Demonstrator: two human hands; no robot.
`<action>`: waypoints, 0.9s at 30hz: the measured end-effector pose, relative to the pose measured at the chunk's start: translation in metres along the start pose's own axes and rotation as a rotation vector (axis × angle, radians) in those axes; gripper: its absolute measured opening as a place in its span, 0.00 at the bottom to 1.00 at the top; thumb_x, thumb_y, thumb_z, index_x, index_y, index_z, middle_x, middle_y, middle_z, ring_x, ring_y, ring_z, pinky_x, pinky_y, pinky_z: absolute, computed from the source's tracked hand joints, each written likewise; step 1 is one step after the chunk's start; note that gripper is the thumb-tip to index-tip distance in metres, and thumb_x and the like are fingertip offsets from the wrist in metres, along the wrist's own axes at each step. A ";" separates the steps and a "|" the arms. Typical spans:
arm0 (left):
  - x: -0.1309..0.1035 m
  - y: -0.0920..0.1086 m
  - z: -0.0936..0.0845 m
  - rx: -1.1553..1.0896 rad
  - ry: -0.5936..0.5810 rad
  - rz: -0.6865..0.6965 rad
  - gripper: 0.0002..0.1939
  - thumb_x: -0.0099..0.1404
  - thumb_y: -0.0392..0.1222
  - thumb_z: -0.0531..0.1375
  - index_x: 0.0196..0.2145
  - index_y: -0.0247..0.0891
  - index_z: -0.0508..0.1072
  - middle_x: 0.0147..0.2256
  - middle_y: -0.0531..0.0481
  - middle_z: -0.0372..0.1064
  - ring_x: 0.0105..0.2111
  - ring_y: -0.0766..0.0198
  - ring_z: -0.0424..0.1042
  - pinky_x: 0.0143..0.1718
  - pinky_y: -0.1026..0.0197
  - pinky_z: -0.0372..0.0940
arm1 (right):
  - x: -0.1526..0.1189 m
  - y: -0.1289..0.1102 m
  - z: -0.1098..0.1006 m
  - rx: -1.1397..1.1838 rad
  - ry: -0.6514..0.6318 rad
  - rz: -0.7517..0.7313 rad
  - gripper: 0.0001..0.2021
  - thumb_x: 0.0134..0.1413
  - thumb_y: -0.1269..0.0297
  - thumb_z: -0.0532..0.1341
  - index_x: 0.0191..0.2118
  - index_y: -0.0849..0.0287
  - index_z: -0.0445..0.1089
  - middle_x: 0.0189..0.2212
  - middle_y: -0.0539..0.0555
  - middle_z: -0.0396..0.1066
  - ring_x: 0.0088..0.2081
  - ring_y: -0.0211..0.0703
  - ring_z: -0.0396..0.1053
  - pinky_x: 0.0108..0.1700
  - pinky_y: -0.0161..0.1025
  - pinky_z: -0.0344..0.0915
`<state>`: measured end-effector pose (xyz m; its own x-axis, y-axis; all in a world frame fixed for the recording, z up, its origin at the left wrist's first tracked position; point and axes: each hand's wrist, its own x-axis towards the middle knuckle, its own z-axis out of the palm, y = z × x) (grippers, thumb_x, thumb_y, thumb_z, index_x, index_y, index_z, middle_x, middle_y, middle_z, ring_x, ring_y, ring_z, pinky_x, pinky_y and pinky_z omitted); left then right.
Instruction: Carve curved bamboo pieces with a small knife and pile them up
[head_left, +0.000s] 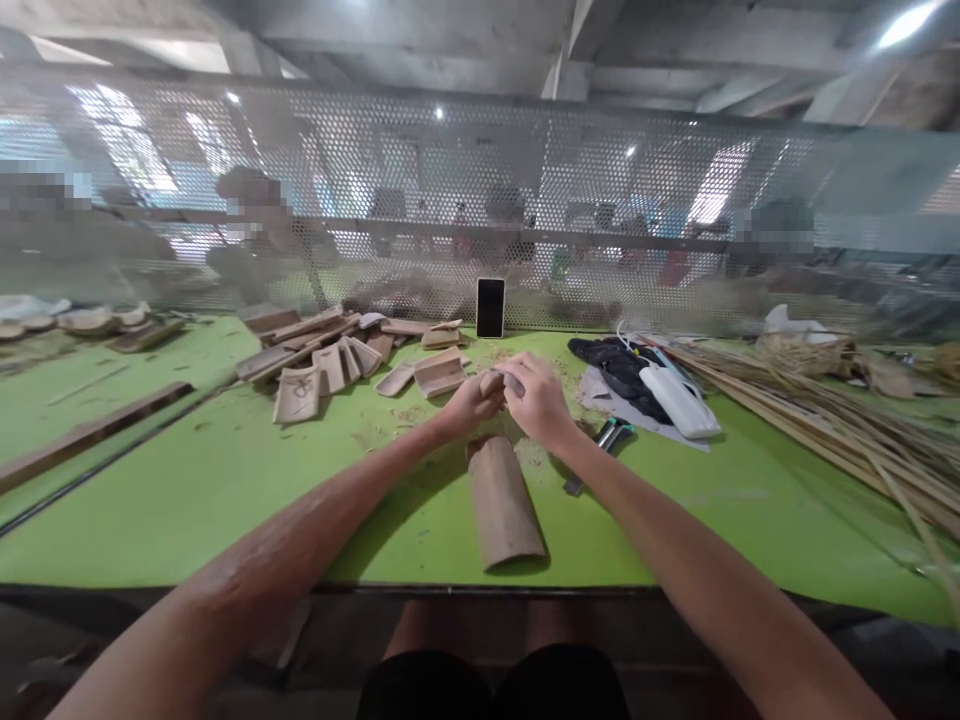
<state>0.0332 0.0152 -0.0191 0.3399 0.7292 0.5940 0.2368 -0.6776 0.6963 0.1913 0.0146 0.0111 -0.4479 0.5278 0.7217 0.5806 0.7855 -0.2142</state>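
1. The left hand (471,402) and the right hand (534,398) meet above the green surface (225,480), touching each other.
2. The fingers (491,385) of both hands are clenched around a small pale piece (501,379), held between them; its exact shape is hard to tell.
3. Just below the fingers a curved bamboo slab (504,505) lies lengthwise on the surface.
4. Right of the fingers lies a tool with teal handles (615,432), then a dark cloth (619,365) and a white pouch (679,400).
5. Left of and beyond the fingers sit cut bamboo pieces (330,360); a phone (490,307) stands against the mesh.
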 end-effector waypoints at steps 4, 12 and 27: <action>0.000 0.001 -0.001 -0.017 -0.007 -0.001 0.03 0.62 0.37 0.54 0.30 0.37 0.63 0.29 0.53 0.61 0.27 0.68 0.60 0.28 0.65 0.59 | 0.000 -0.003 0.000 -0.039 -0.046 0.043 0.16 0.58 0.74 0.54 0.48 0.59 0.74 0.45 0.60 0.71 0.45 0.50 0.69 0.49 0.47 0.66; -0.002 0.001 -0.002 -0.088 -0.021 -0.097 0.03 0.63 0.38 0.55 0.32 0.36 0.64 0.28 0.54 0.60 0.24 0.70 0.57 0.24 0.67 0.56 | -0.001 -0.004 0.001 -0.048 -0.059 0.082 0.17 0.62 0.71 0.54 0.52 0.61 0.72 0.47 0.62 0.69 0.42 0.49 0.71 0.44 0.43 0.69; 0.001 0.016 -0.005 0.015 -0.107 -0.052 0.10 0.69 0.41 0.52 0.32 0.35 0.69 0.27 0.52 0.63 0.27 0.68 0.62 0.28 0.65 0.59 | 0.000 0.015 0.007 0.230 0.173 0.154 0.08 0.55 0.72 0.53 0.33 0.57 0.69 0.30 0.54 0.68 0.36 0.46 0.67 0.43 0.41 0.63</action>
<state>0.0322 0.0056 -0.0055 0.4215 0.7497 0.5101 0.2700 -0.6408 0.7187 0.1949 0.0288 0.0033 -0.2330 0.5986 0.7664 0.4549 0.7636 -0.4582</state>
